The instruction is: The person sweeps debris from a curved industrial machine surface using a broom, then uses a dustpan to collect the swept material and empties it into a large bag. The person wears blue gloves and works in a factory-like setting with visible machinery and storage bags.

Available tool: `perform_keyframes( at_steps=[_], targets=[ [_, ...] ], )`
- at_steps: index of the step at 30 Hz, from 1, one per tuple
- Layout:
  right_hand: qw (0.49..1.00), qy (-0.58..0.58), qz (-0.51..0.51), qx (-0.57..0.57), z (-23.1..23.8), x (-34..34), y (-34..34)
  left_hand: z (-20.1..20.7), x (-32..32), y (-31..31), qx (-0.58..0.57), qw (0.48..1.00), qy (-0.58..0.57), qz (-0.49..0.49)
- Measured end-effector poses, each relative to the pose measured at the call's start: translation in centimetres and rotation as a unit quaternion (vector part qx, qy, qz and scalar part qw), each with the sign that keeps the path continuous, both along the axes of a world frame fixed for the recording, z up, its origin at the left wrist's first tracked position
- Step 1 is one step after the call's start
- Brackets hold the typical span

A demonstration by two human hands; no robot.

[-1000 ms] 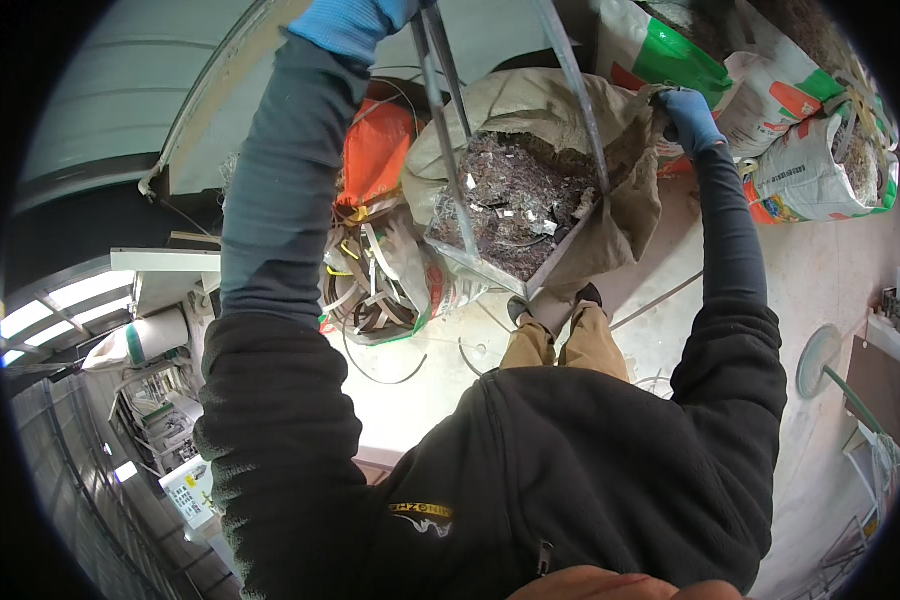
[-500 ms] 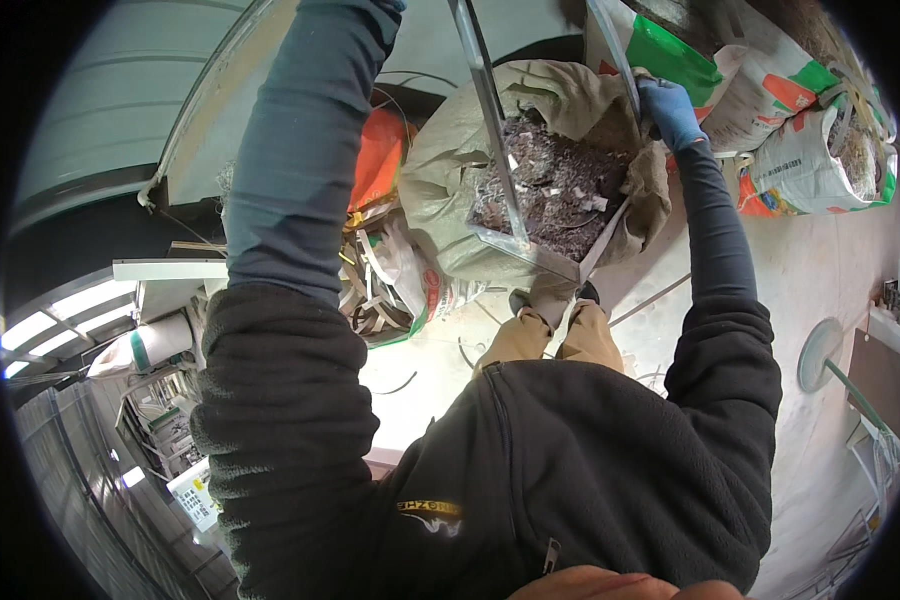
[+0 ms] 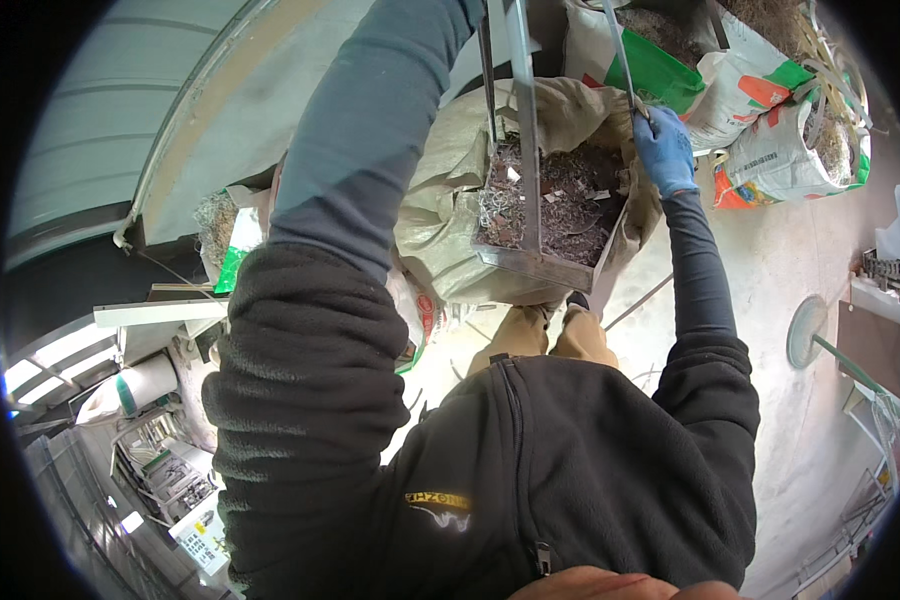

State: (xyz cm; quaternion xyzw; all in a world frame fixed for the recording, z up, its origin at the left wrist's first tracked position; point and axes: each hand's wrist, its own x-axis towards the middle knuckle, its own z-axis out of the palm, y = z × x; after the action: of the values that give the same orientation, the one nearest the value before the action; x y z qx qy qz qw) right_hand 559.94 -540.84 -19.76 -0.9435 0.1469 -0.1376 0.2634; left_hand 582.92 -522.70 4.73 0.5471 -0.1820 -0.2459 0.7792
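Note:
My right hand (image 3: pixel 666 150), in a blue glove, is closed around a slim bar of a metal frame (image 3: pixel 528 150) where it meets the right rim of a large beige woven sack (image 3: pixel 440 190). The fingertips are partly hidden there. The frame's upright bars rise from the sack mouth, and its angled lower edge lies across the near side. Inside is a dark heap of metal shavings (image 3: pixel 570 195) with a few pale scraps. My left arm (image 3: pixel 360 140) reaches up past the top edge, so the left hand is out of sight.
Several white, green and orange sacks of shavings (image 3: pixel 785 165) stand at the far right. Another bag (image 3: pixel 232 235) sits left of my left arm. A round disc base (image 3: pixel 806 332) with a green pole is on the floor at right. My feet stand just below the beige sack.
My left arm has swung right, and its glove has gone from view. The frame's bars stand further right and its near edge lower. My right hand is slightly lower, still on the bar.

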Motion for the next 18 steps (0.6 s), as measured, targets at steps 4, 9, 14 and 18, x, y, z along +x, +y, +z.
perform_keyframes(
  at_steps=[4, 9, 14, 18],
  targets=[
    [0.986, -0.155, 0.063, -0.029, -0.2, 0.7, 0.2, -0.6, 0.9, -1.2, 0.002, 1.0, -0.012, 0.014],
    [0.978, -0.129, 0.082, 0.138, -1.0, 3.4, 0.4, -1.0, 0.6, -1.5, 0.004, 0.997, -0.011, 0.08],
    [0.987, -0.02, -0.038, 0.156, -1.7, 6.9, 0.6, -0.4, -1.2, -1.3, -0.005, 0.996, -0.056, 0.07],
    [0.99, -0.035, -0.019, 0.132, -2.5, 9.0, 0.7, -1.7, -1.6, 3.2, -0.021, 0.987, -0.039, 0.156]
  ],
)
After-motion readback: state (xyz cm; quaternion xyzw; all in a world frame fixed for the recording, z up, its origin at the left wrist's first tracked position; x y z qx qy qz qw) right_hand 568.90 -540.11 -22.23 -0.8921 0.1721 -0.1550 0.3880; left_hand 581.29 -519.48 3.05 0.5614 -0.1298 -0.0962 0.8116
